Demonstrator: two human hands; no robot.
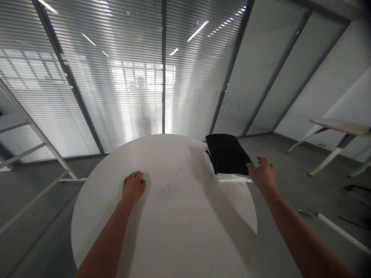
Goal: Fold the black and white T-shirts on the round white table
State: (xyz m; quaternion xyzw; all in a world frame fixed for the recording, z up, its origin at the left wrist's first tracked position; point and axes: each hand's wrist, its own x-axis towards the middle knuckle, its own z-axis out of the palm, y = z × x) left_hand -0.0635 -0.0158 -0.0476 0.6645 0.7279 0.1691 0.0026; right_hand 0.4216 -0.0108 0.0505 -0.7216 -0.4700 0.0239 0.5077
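Observation:
My left hand (133,187) lies palm down on the white round table (174,216), left of its middle, fingers slightly bent and nothing visible in them. A flat black piece that looks like fabric, perhaps a pouch (228,154), rests at the table's far right edge. Short dark cord-like bits stick out on its left side. Beneath it shows a whitish, crinkled layer (233,177); its kind I cannot make out. At the pouch's near right corner is my right hand (263,174), its thumb at the edge and the other fingers raised apart.
Glass panels with blinds (133,108) stand behind the table. To the left is a white metal frame (43,139). Another table (344,125) with angled legs stands at the right, and a white bar (342,231) is low on the right.

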